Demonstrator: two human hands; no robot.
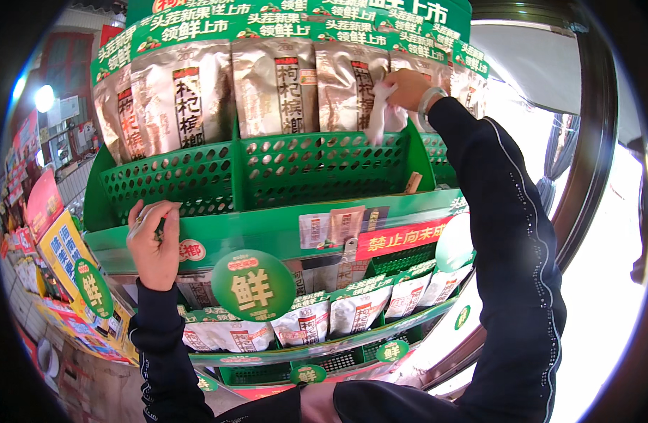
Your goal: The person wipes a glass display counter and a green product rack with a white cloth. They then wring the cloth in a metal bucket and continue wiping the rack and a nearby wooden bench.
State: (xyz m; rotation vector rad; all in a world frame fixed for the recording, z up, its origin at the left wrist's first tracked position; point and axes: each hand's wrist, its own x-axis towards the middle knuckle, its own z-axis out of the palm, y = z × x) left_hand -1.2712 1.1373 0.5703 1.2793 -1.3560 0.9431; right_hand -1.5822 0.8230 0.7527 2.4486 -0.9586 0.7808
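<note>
My right hand (408, 90), with a bracelet at the wrist, grips a crumpled pale cloth (378, 113) in front of the foil snack pouches on the top tier. The cloth hangs down to the rim of the perforated green plastic basket (324, 158). At the lower left, my left hand (154, 238) rests at the front edge of the green display rack (250, 230), its fingers curled; whether it pinches anything is unclear. A foil pouch (183, 95) stands upright in the top row beside others like it.
Lower shelves hold white snack pouches (358, 312). Round green tags (254, 285) stick out from the rack's front. A small brown object (414, 182) sits in the basket's right corner. A yellow display box (64, 254) stands at left, a dark door frame (593, 132) at right.
</note>
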